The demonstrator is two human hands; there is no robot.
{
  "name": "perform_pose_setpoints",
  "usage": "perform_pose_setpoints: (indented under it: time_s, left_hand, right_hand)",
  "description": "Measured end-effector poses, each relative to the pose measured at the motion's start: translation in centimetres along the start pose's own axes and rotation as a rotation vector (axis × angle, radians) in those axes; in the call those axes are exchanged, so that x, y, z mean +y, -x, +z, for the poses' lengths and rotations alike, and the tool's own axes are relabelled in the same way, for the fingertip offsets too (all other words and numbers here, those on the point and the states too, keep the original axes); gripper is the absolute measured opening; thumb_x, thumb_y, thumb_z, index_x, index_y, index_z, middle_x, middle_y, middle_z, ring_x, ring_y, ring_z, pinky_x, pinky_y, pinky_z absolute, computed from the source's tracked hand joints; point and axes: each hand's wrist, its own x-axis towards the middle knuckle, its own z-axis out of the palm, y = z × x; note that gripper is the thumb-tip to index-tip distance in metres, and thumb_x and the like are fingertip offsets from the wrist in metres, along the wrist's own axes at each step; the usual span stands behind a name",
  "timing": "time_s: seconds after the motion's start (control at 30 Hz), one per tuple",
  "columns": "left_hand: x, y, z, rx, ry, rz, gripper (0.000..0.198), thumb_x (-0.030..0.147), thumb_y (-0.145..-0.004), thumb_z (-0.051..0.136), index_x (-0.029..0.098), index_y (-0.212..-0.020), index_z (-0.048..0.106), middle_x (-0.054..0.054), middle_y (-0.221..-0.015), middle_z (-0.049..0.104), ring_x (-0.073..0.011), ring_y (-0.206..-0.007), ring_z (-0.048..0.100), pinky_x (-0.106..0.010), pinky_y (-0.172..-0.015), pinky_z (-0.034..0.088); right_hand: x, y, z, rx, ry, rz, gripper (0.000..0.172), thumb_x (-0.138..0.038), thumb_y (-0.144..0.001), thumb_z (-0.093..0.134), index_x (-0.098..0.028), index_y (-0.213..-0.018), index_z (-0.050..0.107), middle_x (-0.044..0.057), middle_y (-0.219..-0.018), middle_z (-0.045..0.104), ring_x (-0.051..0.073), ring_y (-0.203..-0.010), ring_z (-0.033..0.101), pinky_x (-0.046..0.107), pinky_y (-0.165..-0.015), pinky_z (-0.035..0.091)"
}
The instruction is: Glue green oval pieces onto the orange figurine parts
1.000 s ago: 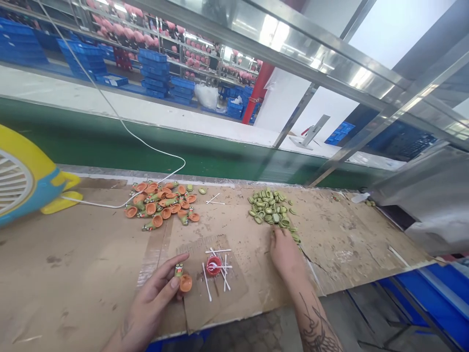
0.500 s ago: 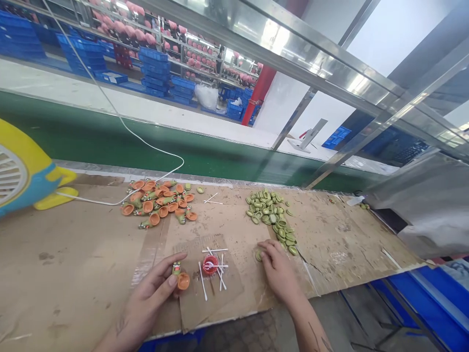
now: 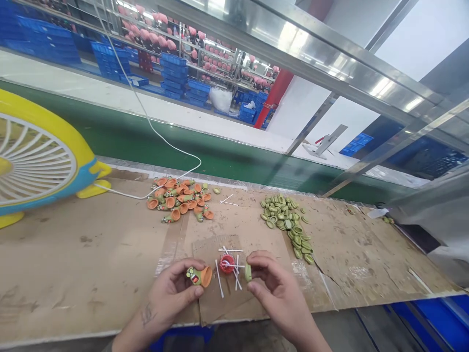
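Note:
My left hand (image 3: 174, 288) grips a small green frog-like figurine (image 3: 198, 276) with eyes and an orange cup-shaped end turned to the right. Between the thumb and fingers of my right hand (image 3: 273, 283) is a green oval piece (image 3: 248, 272), held on edge. A small red pot (image 3: 227, 264) stands between the hands on a cardboard square (image 3: 216, 308). Several cotton swabs (image 3: 219, 278) lie around the pot, and one rests across its top. More figurines (image 3: 179, 198) are heaped at the back left. A pile of green oval pieces (image 3: 284, 215) lies at the back right.
A yellow and blue fan (image 3: 44, 161) stands at the left, its white cable (image 3: 157, 132) running across the back. Two loose swabs (image 3: 227, 200) lie between the piles. Cardboard (image 3: 110, 254) covers the table. A green-sided conveyor (image 3: 234, 166) runs behind it.
My right hand has picked up a green oval piece from the table and brought it left, near the pot. The figurine in my left hand has turned, its orange end now facing right.

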Motion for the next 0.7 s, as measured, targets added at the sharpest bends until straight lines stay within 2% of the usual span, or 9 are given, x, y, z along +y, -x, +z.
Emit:
perform_pose_setpoints:
  time_s: [0.1, 0.2, 0.27, 0.33, 0.4, 0.43, 0.57, 0.63, 0.7]
  left_hand:
    - [0.2, 0.1, 0.3, -0.021, 0.051, 0.070, 0.031, 0.030, -0.068, 0.094, 0.022, -0.095, 0.080, -0.009, -0.101, 0.077, -0.0267, -0.101, 0.069, -0.033, -0.089, 0.056]
    - [0.4, 0.3, 0.5, -0.045, 0.072, 0.095, 0.028, 0.029, -0.071, 0.093, 0.024, -0.096, 0.080, -0.008, -0.101, 0.076, -0.0242, -0.101, 0.069, -0.031, -0.090, 0.054]
    - [0.4, 0.5, 0.5, -0.038, 0.072, 0.081, 0.029, 0.029, -0.071, 0.093, 0.024, -0.097, 0.080, -0.007, -0.103, 0.076, -0.0237, -0.102, 0.068, -0.030, -0.090, 0.054]
    - [0.5, 0.6, 0.5, -0.022, 0.072, 0.060, 0.029, 0.029, -0.071, 0.093, 0.023, -0.097, 0.079, -0.008, -0.104, 0.076, -0.0239, -0.103, 0.068, -0.030, -0.090, 0.054]
    - [0.5, 0.7, 0.4, -0.016, 0.068, 0.048, 0.029, 0.030, -0.072, 0.092, 0.023, -0.097, 0.079, -0.008, -0.104, 0.075, -0.0243, -0.103, 0.068, -0.031, -0.090, 0.054]
    - [0.5, 0.7, 0.4, -0.016, 0.064, 0.048, 0.029, 0.030, -0.073, 0.091, 0.022, -0.097, 0.078, -0.008, -0.104, 0.075, -0.0245, -0.102, 0.068, -0.031, -0.089, 0.054]
    - [0.5, 0.7, 0.5, -0.028, 0.049, 0.055, 0.027, 0.029, -0.074, 0.090, 0.022, -0.097, 0.078, -0.008, -0.103, 0.075, -0.0246, -0.101, 0.068, -0.031, -0.087, 0.055]
    - [0.6, 0.7, 0.6, -0.037, 0.049, 0.067, 0.027, 0.029, -0.073, 0.091, 0.023, -0.097, 0.078, -0.008, -0.103, 0.075, -0.0254, -0.101, 0.068, -0.031, -0.087, 0.055]
    - [0.8, 0.8, 0.7, -0.046, 0.042, 0.076, 0.027, 0.028, -0.073, 0.091, 0.023, -0.096, 0.079, -0.009, -0.103, 0.076, -0.0263, -0.102, 0.069, -0.033, -0.087, 0.055]
  right_hand:
    - [-1.8, -0.1, 2.6, -0.084, -0.040, -0.071, 0.028, -0.017, -0.088, 0.073, -0.028, -0.113, 0.073, 0.008, -0.118, 0.067, 0.021, -0.109, 0.066, 0.028, -0.087, 0.059]
    - [-2.4, -0.4, 3.3, -0.129, 0.033, -0.105, 0.027, -0.018, -0.090, 0.071, -0.028, -0.115, 0.070, 0.007, -0.118, 0.068, 0.021, -0.107, 0.066, 0.030, -0.088, 0.057]
    - [-1.9, -0.7, 2.4, -0.098, 0.183, -0.108, 0.022, -0.026, -0.094, 0.066, -0.026, -0.116, 0.069, 0.009, -0.117, 0.068, 0.021, -0.104, 0.066, 0.032, -0.089, 0.056]
    - [-0.7, -1.2, 0.4, -0.011, 0.476, -0.025, 0.024, -0.037, -0.097, 0.058, -0.023, -0.115, 0.067, 0.010, -0.114, 0.068, 0.022, -0.099, 0.067, 0.033, -0.087, 0.055]
    - [1.0, -1.6, -1.9, 0.055, 0.873, 0.194, 0.028, -0.040, -0.098, 0.052, -0.022, -0.114, 0.065, 0.010, -0.111, 0.070, 0.023, -0.096, 0.067, 0.033, -0.083, 0.053]
    - [1.8, -1.7, -2.9, 0.074, 0.964, 0.274, 0.026, -0.039, -0.098, 0.052, -0.020, -0.109, 0.066, 0.011, -0.105, 0.071, 0.025, -0.093, 0.068, 0.035, -0.080, 0.052]
    - [4.2, -1.5, -5.1, 0.076, 1.109, 0.451, 0.033, -0.041, -0.100, 0.049, -0.020, -0.079, 0.065, 0.012, -0.078, 0.073, 0.029, -0.076, 0.068, 0.034, -0.065, 0.042]
    - [4.6, -1.2, -5.0, 0.065, 1.120, 0.486, 0.034, -0.043, -0.101, 0.048, -0.020, -0.085, 0.068, 0.013, -0.081, 0.075, 0.030, -0.078, 0.070, 0.034, -0.064, 0.040]
    - [4.7, -1.0, -4.7, 0.043, 1.102, 0.495, 0.030, -0.040, -0.102, 0.048, -0.020, -0.106, 0.070, 0.012, -0.086, 0.077, 0.030, -0.083, 0.072, 0.033, -0.065, 0.040]
